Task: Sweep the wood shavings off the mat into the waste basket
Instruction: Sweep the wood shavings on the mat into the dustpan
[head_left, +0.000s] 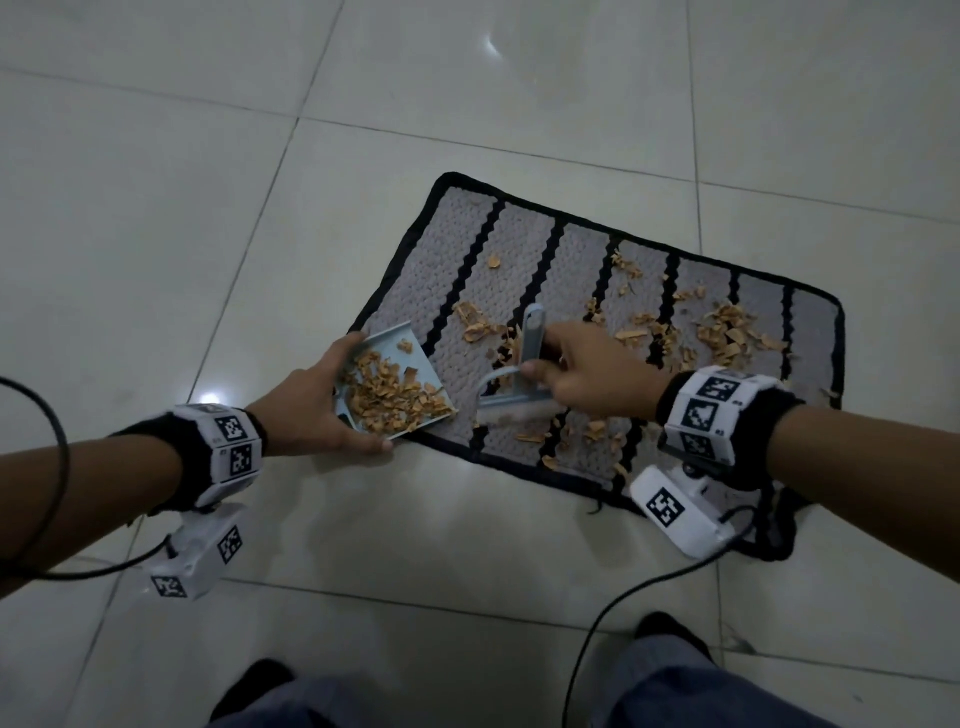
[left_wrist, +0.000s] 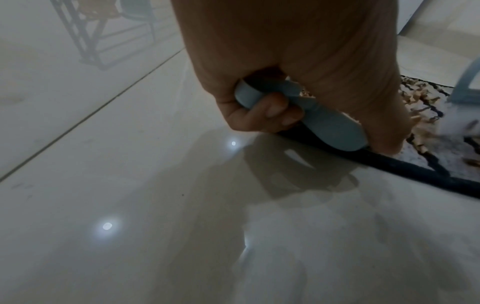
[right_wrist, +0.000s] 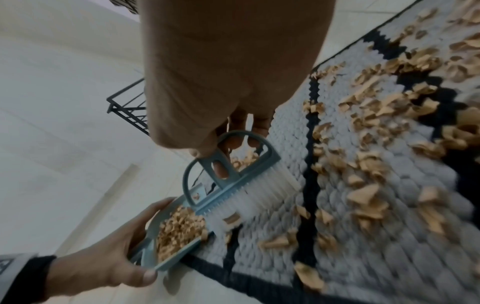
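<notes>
A grey mat (head_left: 467, 249) with black stripes lies on the tiled floor, strewn with tan wood shavings (head_left: 727, 332). My left hand (head_left: 311, 410) grips a light-blue dustpan (head_left: 410, 353) at the mat's near-left edge; a heap of shavings (head_left: 395, 400) fills it. In the left wrist view the fingers (left_wrist: 272, 111) curl round the dustpan handle (left_wrist: 324, 121). My right hand (head_left: 587, 374) holds a small blue brush (head_left: 514, 400) by its handle, white bristles (right_wrist: 262, 195) down on the mat just right of the dustpan (right_wrist: 166, 257).
A black wire basket (right_wrist: 130, 111) stands on the floor beyond the mat in the right wrist view. A metal chair frame (left_wrist: 88, 41) shows far off. Cables (head_left: 613, 608) trail from both wrists. My shoes (head_left: 670, 631) are near the bottom edge.
</notes>
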